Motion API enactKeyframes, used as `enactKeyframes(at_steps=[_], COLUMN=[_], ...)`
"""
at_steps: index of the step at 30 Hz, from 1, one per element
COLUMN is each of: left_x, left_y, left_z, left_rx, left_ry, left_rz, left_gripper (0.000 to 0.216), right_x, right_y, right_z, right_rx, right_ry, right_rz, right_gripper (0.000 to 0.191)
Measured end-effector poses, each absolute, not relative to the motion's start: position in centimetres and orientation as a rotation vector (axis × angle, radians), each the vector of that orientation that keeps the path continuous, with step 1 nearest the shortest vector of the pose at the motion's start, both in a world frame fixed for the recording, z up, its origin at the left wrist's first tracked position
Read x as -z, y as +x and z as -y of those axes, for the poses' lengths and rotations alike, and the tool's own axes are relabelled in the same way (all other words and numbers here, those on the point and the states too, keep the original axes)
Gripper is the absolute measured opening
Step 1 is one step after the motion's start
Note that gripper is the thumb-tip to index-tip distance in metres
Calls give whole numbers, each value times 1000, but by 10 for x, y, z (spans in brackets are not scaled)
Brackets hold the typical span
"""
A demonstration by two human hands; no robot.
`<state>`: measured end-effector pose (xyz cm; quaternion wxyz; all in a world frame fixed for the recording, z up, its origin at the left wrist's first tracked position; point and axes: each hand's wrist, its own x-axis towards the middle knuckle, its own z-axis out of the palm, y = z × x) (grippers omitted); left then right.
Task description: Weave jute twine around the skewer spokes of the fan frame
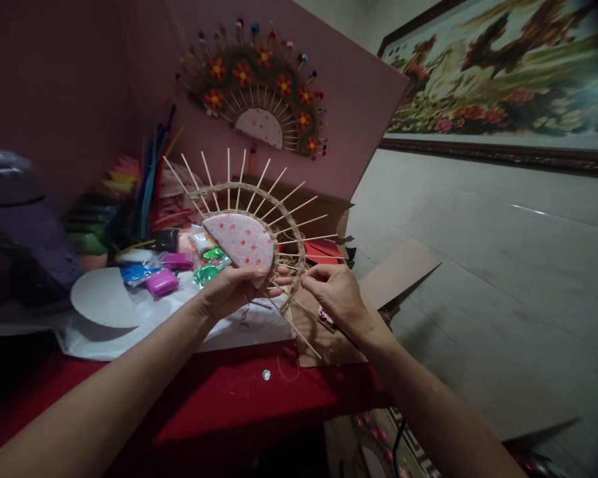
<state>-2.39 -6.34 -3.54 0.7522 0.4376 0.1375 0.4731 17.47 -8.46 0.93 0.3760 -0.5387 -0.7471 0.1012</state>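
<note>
Left hand grips the fan over the tabletop. Right hand, at its 4 o'clock, pinches twine. Two rows woven, outer sticks bare.

left hand grips the stick fan by its lower edge, above the table. right hand just right of it, fingertips pinched at the fan's lower right sticks. packets on the table, behind and left of the left hand. round disc further left, on a sheet. stems stand behind the packets. box behind the right hand. board leans behind all, second fan on it, above both hands. framed picture on the wall, well right of the right hand.
</note>
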Motion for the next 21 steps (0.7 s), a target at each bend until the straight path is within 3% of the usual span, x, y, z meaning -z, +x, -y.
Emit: enactKeyframes(at_steps=[12,21], left_x=[36,34], left_y=[-24,-25], left_z=[63,63], left_rx=[-1025,-1024], left_ry=[939,950], left_rz=[-288,-284], left_gripper=[28,27], right_x=[-6,-9], right_y=[177,177], right_z=[92,106], right_rx=[-153,412], right_ry=[-1341,-1212], right_rz=[2010,2252], right_gripper=[20,16])
